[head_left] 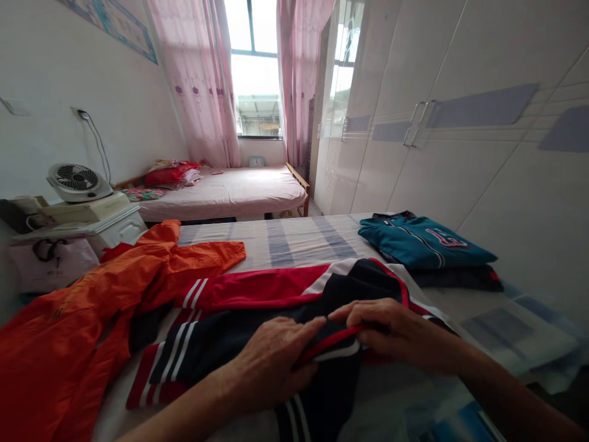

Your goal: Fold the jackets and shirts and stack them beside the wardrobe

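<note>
A navy and red track jacket with white stripes lies spread over the bed in front of me. My left hand pinches its red-and-white trimmed edge, fingertips hidden partly in the cloth. Close beside it, my right hand grips the same edge, thumb below and fingers on top. The two hands almost meet over the middle of the garment. One striped navy part hangs down towards me below the left hand.
An orange jacket lies on the left. A folded teal top rests on dark clothing at the right. A fan stands on a box by the wall. Behind is another bed; a wardrobe lines the right side.
</note>
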A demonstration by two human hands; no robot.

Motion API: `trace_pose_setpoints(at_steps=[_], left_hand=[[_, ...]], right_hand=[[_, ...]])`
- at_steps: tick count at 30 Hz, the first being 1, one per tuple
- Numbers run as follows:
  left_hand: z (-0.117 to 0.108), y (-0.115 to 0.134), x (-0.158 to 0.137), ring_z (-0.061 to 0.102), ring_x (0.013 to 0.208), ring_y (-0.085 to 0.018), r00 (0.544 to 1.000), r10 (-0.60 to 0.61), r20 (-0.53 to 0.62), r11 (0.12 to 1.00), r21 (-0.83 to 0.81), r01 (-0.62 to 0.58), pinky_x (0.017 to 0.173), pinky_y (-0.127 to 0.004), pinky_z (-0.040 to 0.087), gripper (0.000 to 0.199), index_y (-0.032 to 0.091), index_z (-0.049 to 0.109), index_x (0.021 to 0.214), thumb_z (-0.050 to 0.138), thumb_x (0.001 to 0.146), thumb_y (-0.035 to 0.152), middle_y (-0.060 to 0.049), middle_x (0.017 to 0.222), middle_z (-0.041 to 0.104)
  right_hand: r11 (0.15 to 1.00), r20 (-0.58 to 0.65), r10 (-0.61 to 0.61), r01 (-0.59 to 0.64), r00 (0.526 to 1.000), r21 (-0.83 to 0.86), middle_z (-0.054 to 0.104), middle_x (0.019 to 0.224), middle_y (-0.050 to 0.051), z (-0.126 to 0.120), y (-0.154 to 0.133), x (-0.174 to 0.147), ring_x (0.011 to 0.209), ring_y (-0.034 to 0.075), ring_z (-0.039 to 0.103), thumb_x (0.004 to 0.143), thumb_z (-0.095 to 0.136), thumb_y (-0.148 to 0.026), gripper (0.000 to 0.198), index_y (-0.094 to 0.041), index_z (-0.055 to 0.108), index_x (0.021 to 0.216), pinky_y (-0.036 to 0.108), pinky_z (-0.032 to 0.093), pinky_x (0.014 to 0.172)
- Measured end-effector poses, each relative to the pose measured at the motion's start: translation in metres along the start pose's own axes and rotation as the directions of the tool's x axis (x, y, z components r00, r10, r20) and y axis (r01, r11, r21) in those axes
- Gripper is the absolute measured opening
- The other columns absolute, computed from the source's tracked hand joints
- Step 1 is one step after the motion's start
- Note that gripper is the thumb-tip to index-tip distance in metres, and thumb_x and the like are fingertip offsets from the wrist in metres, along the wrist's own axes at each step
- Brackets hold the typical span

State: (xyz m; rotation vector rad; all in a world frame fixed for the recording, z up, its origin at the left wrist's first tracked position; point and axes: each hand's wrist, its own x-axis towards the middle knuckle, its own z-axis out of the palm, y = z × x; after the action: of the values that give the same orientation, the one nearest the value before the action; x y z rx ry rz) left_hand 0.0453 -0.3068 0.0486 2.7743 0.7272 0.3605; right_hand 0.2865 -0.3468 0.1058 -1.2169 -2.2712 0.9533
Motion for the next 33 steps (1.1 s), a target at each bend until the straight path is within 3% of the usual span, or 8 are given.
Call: trace_pose_setpoints(at_steps=[4,9,17,19,22,24,28,33], left_hand=[[0.014,0.005,-0.003,0.058,0.067,-0.013,0.99,-0.138,0.008,0.98,-0.144,0.137,0.064,-0.023,0.043,0.025,0.019,0.06,0.085,0.035,0.088,0.016,-0.002,0.076,0.063],[-0.013,0.017,-0.005,0.052,0.069,-0.011,0.952,-0.306,-0.015,0.781,-0.576,0.242,0.065,-0.02,0.043,0.024,0.019,0.061,0.09,0.04,0.092,0.032,0.0,0.078,0.06],[-0.047,0.036,0.0,0.058,0.065,-0.01,0.862,-0.394,0.318,-0.052,-0.945,0.324,0.059,-0.018,0.046,0.035,0.022,0.067,0.092,0.076,0.064,0.04,0.001,0.079,0.065],[-0.061,0.023,0.004,0.061,0.066,-0.012,0.796,-0.527,0.298,-0.006,-0.938,0.347,0.062,-0.02,0.049,0.039,0.022,0.067,0.097,0.075,0.064,0.041,0.001,0.08,0.068],[-0.072,-0.023,0.004,0.064,0.077,-0.019,0.725,-0.679,0.114,0.364,-0.805,0.468,0.069,-0.027,0.051,0.037,0.021,0.068,0.097,0.066,0.071,0.047,-0.001,0.084,0.07],[-0.066,-0.061,-0.003,0.062,0.094,-0.023,0.751,-0.66,-0.023,0.596,-0.625,0.505,0.083,-0.029,0.048,0.04,0.023,0.068,0.1,0.059,0.075,0.053,0.0,0.097,0.07],[-0.041,-0.118,-0.028,0.062,0.099,-0.027,0.735,-0.678,0.032,0.634,-0.481,0.606,0.089,-0.033,0.046,0.047,0.021,0.069,0.098,0.066,0.066,0.055,-0.005,0.1,0.071],[-0.037,-0.121,-0.042,0.062,0.099,-0.026,0.745,-0.666,-0.04,0.646,-0.532,0.548,0.089,-0.034,0.047,0.042,0.023,0.068,0.105,0.063,0.072,0.048,-0.004,0.096,0.071]], right_hand=[[0.955,-0.163,0.07,-0.113,0.984,-0.275,0.055,0.132,0.006,0.004,0.036,-0.03,0.126,0.022,0.046,0.077,0.054,-0.016,0.038,-0.023,0.062,0.114,0.039,0.037,0.105],[0.837,-0.389,-0.004,-0.21,0.921,-0.505,0.052,0.135,0.007,-0.005,0.11,-0.055,0.132,0.026,0.038,0.075,0.054,-0.017,0.052,-0.025,0.055,0.126,0.05,0.031,0.107],[0.964,-0.448,0.217,-0.262,0.868,-0.042,0.067,0.109,0.008,-0.04,0.136,-0.043,0.105,0.027,0.059,0.085,0.049,-0.047,0.035,-0.02,0.066,0.099,0.038,0.046,0.09],[0.965,-0.417,0.242,-0.261,0.876,0.012,0.069,0.101,0.007,-0.053,0.135,-0.035,0.095,0.024,0.061,0.084,0.05,-0.051,0.039,-0.018,0.066,0.097,0.035,0.046,0.085],[0.968,-0.419,0.222,-0.251,0.881,-0.015,0.068,0.092,0.005,-0.064,0.14,-0.017,0.088,0.023,0.06,0.081,0.051,-0.053,0.042,-0.016,0.066,0.094,0.034,0.046,0.083],[0.96,-0.435,0.219,-0.272,0.873,-0.063,0.068,0.09,0.004,-0.064,0.148,-0.003,0.087,0.022,0.06,0.08,0.053,-0.05,0.039,-0.016,0.067,0.092,0.033,0.045,0.082],[0.932,-0.428,0.229,-0.324,0.874,-0.163,0.068,0.087,0.003,-0.059,0.168,0.018,0.083,0.02,0.061,0.078,0.054,-0.041,0.03,-0.017,0.069,0.09,0.031,0.044,0.08],[0.934,-0.439,0.178,-0.291,0.88,-0.206,0.069,0.088,0.004,-0.065,0.177,0.029,0.085,0.02,0.061,0.08,0.05,-0.038,0.029,-0.017,0.067,0.088,0.03,0.044,0.08]])
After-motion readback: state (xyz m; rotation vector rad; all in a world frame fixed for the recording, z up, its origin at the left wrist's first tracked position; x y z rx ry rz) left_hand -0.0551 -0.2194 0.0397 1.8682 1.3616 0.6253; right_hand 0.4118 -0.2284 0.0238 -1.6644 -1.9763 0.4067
